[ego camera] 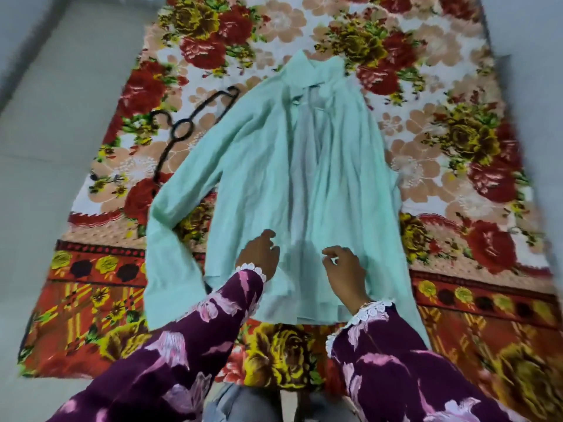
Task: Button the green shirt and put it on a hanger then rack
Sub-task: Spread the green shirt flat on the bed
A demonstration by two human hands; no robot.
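Green shirt (283,178) spread flat on floral blanket (441,123), collar far. Black hanger (185,126) just beside its sleeve. Left hand (260,249), right hand (344,269) over lower front, fingers loosely curled, grip on cloth unclear.

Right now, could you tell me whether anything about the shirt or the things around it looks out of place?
Mostly tidy. The green shirt lies flat on the floral blanket, but its left-side sleeve is bent sharply at the elbow. The black hanger lies beside it, unused. The picture is blurred, so buttons are unclear.
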